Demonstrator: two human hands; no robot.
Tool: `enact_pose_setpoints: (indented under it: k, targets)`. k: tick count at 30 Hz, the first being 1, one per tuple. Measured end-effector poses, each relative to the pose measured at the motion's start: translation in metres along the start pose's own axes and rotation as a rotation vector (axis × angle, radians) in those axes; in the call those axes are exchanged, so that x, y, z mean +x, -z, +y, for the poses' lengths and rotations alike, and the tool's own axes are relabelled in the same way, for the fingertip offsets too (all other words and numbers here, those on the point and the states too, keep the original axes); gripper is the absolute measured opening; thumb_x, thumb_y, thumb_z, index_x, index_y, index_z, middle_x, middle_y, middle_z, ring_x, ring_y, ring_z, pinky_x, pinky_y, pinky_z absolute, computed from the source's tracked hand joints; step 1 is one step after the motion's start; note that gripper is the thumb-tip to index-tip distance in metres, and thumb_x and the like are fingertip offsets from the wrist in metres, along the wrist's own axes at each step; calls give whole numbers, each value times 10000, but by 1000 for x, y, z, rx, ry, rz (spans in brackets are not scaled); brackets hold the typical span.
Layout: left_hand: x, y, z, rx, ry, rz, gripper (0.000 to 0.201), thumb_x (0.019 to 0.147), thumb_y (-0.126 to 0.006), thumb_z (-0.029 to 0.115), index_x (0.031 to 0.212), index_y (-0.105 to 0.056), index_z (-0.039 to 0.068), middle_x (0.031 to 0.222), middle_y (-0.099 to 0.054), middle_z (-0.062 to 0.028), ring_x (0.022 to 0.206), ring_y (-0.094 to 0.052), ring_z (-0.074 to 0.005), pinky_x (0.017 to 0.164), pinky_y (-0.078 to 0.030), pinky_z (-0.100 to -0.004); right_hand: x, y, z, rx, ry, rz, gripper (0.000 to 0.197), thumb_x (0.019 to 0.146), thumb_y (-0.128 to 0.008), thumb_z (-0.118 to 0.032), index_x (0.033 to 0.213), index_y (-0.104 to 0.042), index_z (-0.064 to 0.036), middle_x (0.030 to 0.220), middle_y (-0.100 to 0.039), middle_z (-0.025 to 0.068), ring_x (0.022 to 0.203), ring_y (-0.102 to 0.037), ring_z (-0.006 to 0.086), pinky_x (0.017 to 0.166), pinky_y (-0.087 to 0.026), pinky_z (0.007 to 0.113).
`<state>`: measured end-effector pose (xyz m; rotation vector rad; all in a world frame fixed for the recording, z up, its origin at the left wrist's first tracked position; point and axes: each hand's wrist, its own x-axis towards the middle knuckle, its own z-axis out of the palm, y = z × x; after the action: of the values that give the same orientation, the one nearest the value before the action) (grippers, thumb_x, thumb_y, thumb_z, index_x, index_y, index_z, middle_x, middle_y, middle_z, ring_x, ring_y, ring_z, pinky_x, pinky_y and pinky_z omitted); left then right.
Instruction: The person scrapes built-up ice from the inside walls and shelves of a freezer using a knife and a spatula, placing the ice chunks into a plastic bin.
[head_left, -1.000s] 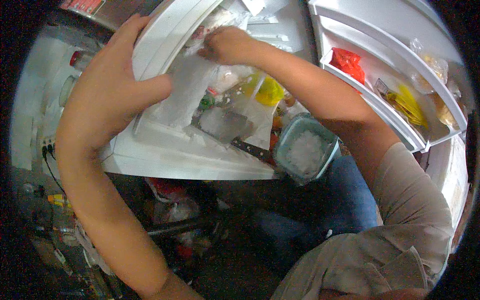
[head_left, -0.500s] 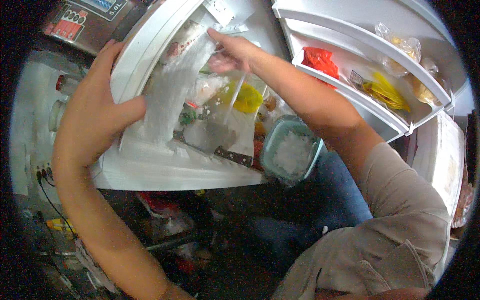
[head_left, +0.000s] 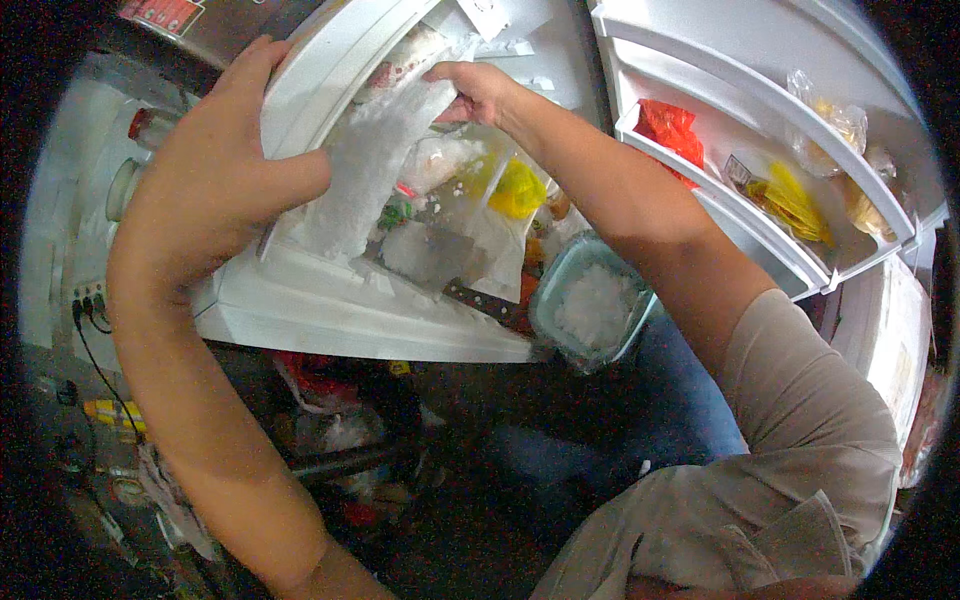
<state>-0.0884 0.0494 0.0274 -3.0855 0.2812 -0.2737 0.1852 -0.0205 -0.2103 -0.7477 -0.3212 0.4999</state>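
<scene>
A long white slab of frost or ice (head_left: 365, 170) leans along the inner left wall of the open freezer compartment. My right hand (head_left: 470, 95) reaches in from the right, its thumb and curled fingers closed on the slab's far end. My left hand (head_left: 225, 150) is braced over the freezer's left wall (head_left: 330, 90), thumb apart and fingers stretched over the outer side. Below the slab lies a cleaver, its frosty blade (head_left: 425, 252) flat and its dark riveted handle (head_left: 485, 303) pointing toward the front right. Frozen food in clear plastic (head_left: 440, 165) and a yellow bag (head_left: 518, 188) lie beside it.
A pale green tub (head_left: 547, 295) of ice pieces stands at the freezer's front right corner, by my leg. The opened door's shelves (head_left: 740, 215) hold a red bag (head_left: 672, 130), a yellow bag (head_left: 795, 200) and clear bags. A black cable (head_left: 100, 350) hangs at the left.
The slab, smeared by motion before, now appears sharper and tilted farther from the front. My right hand's fingers have curled in at its end. My left hand stays on the wall; the view has shifted slightly.
</scene>
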Motion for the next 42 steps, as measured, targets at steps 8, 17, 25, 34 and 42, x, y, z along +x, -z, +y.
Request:
enact_pose_setpoints:
  k: [8, 17, 25, 34, 42]
  targets:
    - [5, -1, -6, 29, -90, 26, 801, 709, -673, 217, 1427, -396, -5, 1322, -564, -185, 1147, -584, -266, 985, -461, -351, -25, -8, -10, -89, 50, 10, 460, 876, -683, -235, 1104, -550, 142, 919, -687, 216, 733, -721, 292, 673, -645, 357]
    - [3, -1, -12, 42, -177, 83, 765, 710, -684, 220, 1394, -418, 6, 1210, -611, -176, 1029, -622, -234, 856, -527, -349, -185, 3, 86, -1690, -23, -96, 561, 923, -561, -543, 1082, -660, -15, 884, -681, 236, 896, -681, 360, 811, -519, 443]
    - [15, -4, -7, -26, -205, 72, 769, 711, -692, 200, 1393, -403, -7, 1187, -613, -174, 884, -652, -223, 756, -554, -355, -208, -5, 163, -1366, 60, -162, 551, 842, -612, -204, 1304, -353, -50, 962, -667, 270, 895, -658, 432, 812, -515, 490]
    - [7, 1, -13, 109, -94, 73, 840, 696, -695, 254, 1417, -377, -37, 1374, -510, -240, 1287, -501, -344, 1086, -380, -356, -320, -3, 7, -1607, 177, -43, 431, 876, -677, -271, 1281, -573, -168, 976, -701, 193, 855, -677, 408, 786, -543, 500]
    - [17, -17, -21, 91, -210, 190, 822, 682, -700, 256, 1391, -399, -31, 1306, -563, -231, 1199, -569, -332, 1034, -428, -377, -270, 4, -15, -1500, 672, 343, 473, 913, -646, -214, 1355, -525, -97, 882, -688, 237, 760, -681, 397, 707, -549, 472]
